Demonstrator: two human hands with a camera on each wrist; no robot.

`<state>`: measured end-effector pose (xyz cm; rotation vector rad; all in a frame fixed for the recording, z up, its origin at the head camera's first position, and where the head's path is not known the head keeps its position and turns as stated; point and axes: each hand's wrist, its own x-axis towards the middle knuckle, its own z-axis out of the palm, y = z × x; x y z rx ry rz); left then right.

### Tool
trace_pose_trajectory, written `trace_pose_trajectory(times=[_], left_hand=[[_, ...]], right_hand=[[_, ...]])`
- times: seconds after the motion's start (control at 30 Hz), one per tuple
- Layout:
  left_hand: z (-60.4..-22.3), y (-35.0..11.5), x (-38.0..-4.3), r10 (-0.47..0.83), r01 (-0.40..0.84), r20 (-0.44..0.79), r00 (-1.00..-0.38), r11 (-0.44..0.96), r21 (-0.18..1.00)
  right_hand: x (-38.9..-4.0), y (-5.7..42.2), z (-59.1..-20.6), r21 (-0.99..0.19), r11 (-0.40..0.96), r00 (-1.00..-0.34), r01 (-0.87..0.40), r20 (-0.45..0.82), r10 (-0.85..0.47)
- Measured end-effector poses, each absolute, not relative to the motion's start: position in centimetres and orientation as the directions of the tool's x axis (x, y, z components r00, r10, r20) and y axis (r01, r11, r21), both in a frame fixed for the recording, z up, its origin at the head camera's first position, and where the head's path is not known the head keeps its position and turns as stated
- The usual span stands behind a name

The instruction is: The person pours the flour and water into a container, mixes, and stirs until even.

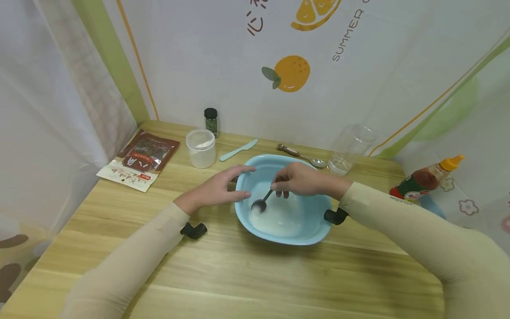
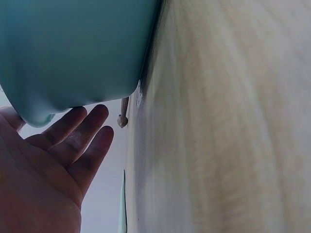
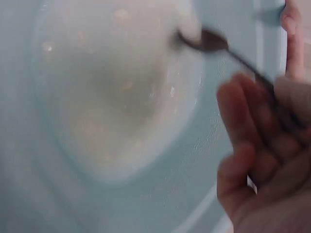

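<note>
A light blue basin (image 1: 314,228) on the wooden table holds a milky white liquid (image 1: 279,220). My left hand (image 1: 213,188) holds the basin's left rim. Its thumb and index finger reach over the edge, while the other fingers (image 2: 90,155) lie against the outer wall. My right hand (image 1: 300,179) pinches the handle of a dark spoon (image 1: 260,204) above the basin. The spoon's bowl is low at the left edge of the liquid, blurred in the right wrist view. Small pale lumps or bubbles (image 3: 121,14) show in the liquid there.
Behind the basin are a tub of white powder (image 1: 201,153), a small herb jar (image 1: 211,122), a pale green knife (image 1: 239,149), a metal spoon (image 1: 316,162) and a clear glass (image 1: 350,148). A brown food packet (image 1: 143,157) lies left; a red sauce bottle (image 1: 424,181) stands right.
</note>
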<state>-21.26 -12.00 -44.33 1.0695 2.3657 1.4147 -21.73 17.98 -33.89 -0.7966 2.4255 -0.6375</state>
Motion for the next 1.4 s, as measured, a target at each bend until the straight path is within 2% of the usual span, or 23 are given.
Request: trace_pose_trajectory(times=[0.07, 0.13, 0.33, 0.4, 0.6, 0.7, 0.83, 0.93, 1.07, 1.13, 1.27, 1.33, 1.4], left_hand=[[-44.3, -12.0, -21.3, 0.661, 0.487, 0.197, -0.724, 0.287, 0.825], [-44.3, -12.0, -21.3, 0.658, 0.488, 0.197, -0.727, 0.295, 0.821], [-44.2, -12.0, -21.2, 0.65, 0.488, 0.193, -0.735, 0.309, 0.816], [-44.3, -12.0, -21.2, 0.653, 0.484, 0.193, -0.733, 0.301, 0.822], [-44.4, -12.0, -21.2, 0.657, 0.482, 0.195, -0.729, 0.289, 0.827], [-44.4, -12.0, -21.2, 0.655, 0.48, 0.192, -0.731, 0.293, 0.827], [-44.3, -11.9, -21.2, 0.654, 0.478, 0.19, -0.732, 0.295, 0.827], [-44.4, -11.8, -21.2, 0.661, 0.473, 0.19, -0.726, 0.28, 0.835], [-44.4, -11.8, -21.2, 0.661, 0.465, 0.189, -0.726, 0.269, 0.844], [-44.4, -11.8, -21.2, 0.656, 0.464, 0.19, -0.73, 0.271, 0.843], [-44.5, -11.9, -21.2, 0.653, 0.463, 0.191, -0.733, 0.272, 0.844], [-44.5, -11.8, -21.2, 0.654, 0.465, 0.192, -0.731, 0.273, 0.842], [-44.4, -11.8, -21.2, 0.657, 0.469, 0.194, -0.729, 0.272, 0.841]], right_hand=[[-21.5, 18.3, -33.6, -0.568, 0.691, -0.634, -0.447, -0.343, -0.693], [-21.4, 18.9, -33.3, -0.545, 0.689, -0.604, -0.477, -0.366, -0.708], [-21.8, 20.7, -32.3, -0.396, 0.757, -0.645, -0.519, -0.4, -0.652], [-21.9, 20.9, -32.1, -0.381, 0.766, -0.639, -0.517, -0.424, -0.642], [-21.7, 20.4, -32.8, -0.509, 0.713, -0.539, -0.483, -0.469, -0.7], [-22.0, 20.4, -32.9, -0.513, 0.71, -0.588, -0.482, -0.412, -0.697], [-22.4, 21.3, -32.4, -0.41, 0.775, -0.685, -0.481, -0.376, -0.624], [-22.3, 22.0, -32.1, -0.367, 0.792, -0.654, -0.488, -0.447, -0.611], [-22.0, 22.1, -32.4, -0.45, 0.746, -0.551, -0.492, -0.503, -0.666], [-22.0, 22.0, -32.7, -0.481, 0.728, -0.561, -0.489, -0.466, -0.684], [-22.2, 21.8, -32.8, -0.454, 0.749, -0.64, -0.483, -0.401, -0.655], [-22.1, 21.7, -32.8, -0.455, 0.756, -0.632, -0.47, -0.424, -0.648], [-21.8, 21.3, -32.9, -0.493, 0.741, -0.595, -0.456, -0.45, -0.666]])
